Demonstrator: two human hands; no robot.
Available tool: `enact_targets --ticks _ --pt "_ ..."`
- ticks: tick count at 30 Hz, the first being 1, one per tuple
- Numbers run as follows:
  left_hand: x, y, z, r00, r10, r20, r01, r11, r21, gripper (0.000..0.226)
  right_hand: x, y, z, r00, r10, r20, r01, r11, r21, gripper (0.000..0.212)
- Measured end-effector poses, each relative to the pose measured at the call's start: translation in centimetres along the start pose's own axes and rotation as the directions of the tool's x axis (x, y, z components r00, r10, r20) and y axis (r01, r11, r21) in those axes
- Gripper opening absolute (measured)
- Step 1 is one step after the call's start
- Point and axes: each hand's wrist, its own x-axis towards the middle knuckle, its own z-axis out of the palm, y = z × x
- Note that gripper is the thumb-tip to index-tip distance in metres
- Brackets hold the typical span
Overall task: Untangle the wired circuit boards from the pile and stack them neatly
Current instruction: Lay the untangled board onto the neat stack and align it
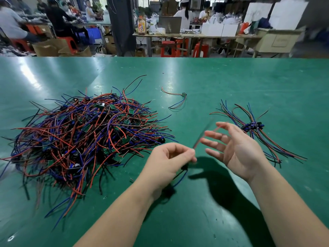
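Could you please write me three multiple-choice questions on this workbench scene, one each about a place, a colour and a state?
1. Where does the neat stack of sorted boards lie?
A. At the far edge.
B. At the near edge.
C. Just beyond the right hand, on the right side.

2. What colour is the table top?
A. White.
B. Green.
C. Grey.

3. What is the left hand doing?
A. Pinching wires between thumb and fingers.
B. Lying flat, palm down.
C. Hanging idle, holding nothing.

Answers:
1 C: the boards sit together past the right hand's fingers, their wires fanned out.
2 B: the whole surface is glossy green.
3 A: thumb and fingers close on blurred wires, with a blue one looping below.
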Motion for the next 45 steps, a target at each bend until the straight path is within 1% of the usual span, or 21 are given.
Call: enact_targets --ticks 3,4,7,9,12,16,19,24,27,29,31,32,33,34,35,37,38,39,40,41,45 --pt "0.3 0.9 -0.5 0.993 -0.11 -0.041 0.093 0.95 -0.297 0.006 -0.5 1.1 0.6 0.994 0.101 0.035 -0.094 0.984 -0.15 0.015" --pt "0.3 1.1 -0.6 0.991 -0.134 -0.025 0.112 0.905 -0.41 0.013 -0.8 1.7 0.8 0.99 0.13 0.059 -0.114 0.969 -0.22 0.014" --pt "0.1 1.8 -0.8 0.987 -0.158 0.021 0.135 0.756 -0.64 0.021 -1.9 3.4 1.8 0.968 0.127 0.218 -0.034 0.922 -0.386 0.03" --pt "0.0 2.1 -0.7 0.984 -0.172 0.046 0.156 0.711 -0.686 0.017 -2.6 3.9 2.7 0.947 0.043 0.319 0.084 0.924 -0.372 0.039" --pt "-0.1 2.0 -0.4 0.986 -0.167 0.023 0.134 0.699 -0.702 0.026 -2.9 3.8 3.7 0.93 -0.111 0.351 0.179 0.97 -0.166 0.034" --pt "0.0 1.4 0.2 0.992 -0.12 -0.027 0.074 0.754 -0.653 0.022 -2.8 3.1 3.9 0.977 -0.118 0.178 0.107 0.992 0.069 0.016" --pt "-0.2 0.8 0.9 0.995 -0.102 0.005 0.084 0.791 -0.606 0.022 -2.6 2.7 3.9 0.99 -0.095 0.102 0.074 0.979 0.19 0.008" --pt "-0.2 0.2 1.3 0.997 -0.07 0.035 0.078 0.844 -0.53 0.008 -2.4 2.2 3.7 0.997 -0.063 0.038 0.052 0.966 0.252 0.011" --pt "-0.3 0.4 1.3 0.985 -0.116 0.126 0.159 0.893 -0.42 0.006 -2.1 1.9 3.4 0.998 -0.05 0.042 0.035 0.952 0.303 0.011" --pt "-0.7 0.7 0.5 0.924 -0.178 0.339 0.254 0.947 -0.195 0.015 -1.8 1.4 3.0 0.998 -0.061 0.009 0.055 0.941 0.334 0.012" --pt "-1.2 1.2 -0.8 0.783 -0.184 0.594 0.24 0.971 -0.015 0.032 -1.6 0.8 2.6 0.998 -0.051 -0.025 0.057 0.932 0.357 0.01" --pt "-1.4 1.5 -1.6 0.713 -0.138 0.687 0.217 0.976 -0.03 0.034 -1.5 0.5 2.5 0.998 -0.042 -0.041 0.054 0.93 0.364 0.009" --pt "-1.6 1.9 -2.3 0.676 -0.058 0.735 0.202 0.973 -0.109 0.034 -1.5 0.4 2.3 0.998 -0.037 -0.059 0.056 0.934 0.352 0.011" --pt "-1.7 2.3 -2.9 0.68 0.038 0.732 0.19 0.956 -0.225 0.033 -1.6 0.4 2.2 0.997 -0.031 -0.074 0.054 0.945 0.324 0.013" --pt "-1.7 2.8 -3.2 0.732 0.098 0.674 0.191 0.921 -0.341 0.032 -1.7 0.3 2.2 0.997 -0.019 -0.081 0.042 0.957 0.288 0.014" --pt "-1.0 3.3 -3.3 0.913 0.019 0.408 0.181 0.877 -0.445 0.037 -2.0 0.4 2.4 0.999 0.028 -0.045 -0.018 0.976 0.217 0.007" --pt "-0.3 3.0 -3.4 0.973 -0.047 0.224 0.134 0.911 -0.39 0.04 -2.2 0.5 2.6 0.998 0.055 -0.008 -0.052 0.983 0.178 0.005" --pt "0.2 2.5 -3.4 0.997 -0.071 0.033 0.077 0.966 -0.248 0.038 -2.4 0.7 2.8 0.997 0.077 0.03 -0.081 0.988 0.132 0.007" --pt "0.5 2.2 -3.2 0.995 -0.069 -0.066 0.062 0.992 -0.112 0.032 -2.6 0.9 3.0 0.994 0.095 0.056 -0.1 0.992 0.083 0.011" --pt "0.6 2.1 -2.9 0.993 -0.081 -0.089 0.077 0.996 -0.046 0.026 -2.8 1.1 3.1 0.991 0.109 0.073 -0.112 0.993 0.037 0.014" --pt "-0.1 1.3 -1.2 0.988 -0.136 0.076 0.141 0.988 -0.06 0.041 -2.9 1.8 3.3 0.986 0.105 0.133 -0.091 0.99 -0.106 0.006"
